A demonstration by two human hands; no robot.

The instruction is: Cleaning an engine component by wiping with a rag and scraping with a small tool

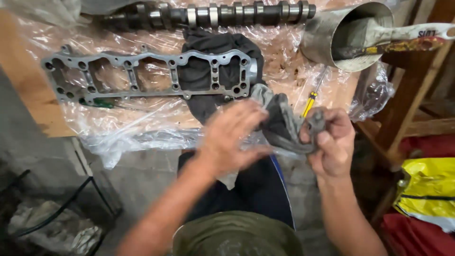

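Observation:
My right hand grips a bunched grey rag in front of me, below the table's edge. My left hand, blurred, lies flat against the rag's left side with fingers spread. Just beyond the hands, on clear plastic sheeting, lies a long grey metal frame with several openings and bolt holes. A dark cloth lies under the frame's right end. A camshaft rests along the table's far side.
A metal can lies tilted at the right, holding a tool with a white handle. A yellow-handled screwdriver lies near it. A wooden chair frame, a yellow bag and red fabric are at the right.

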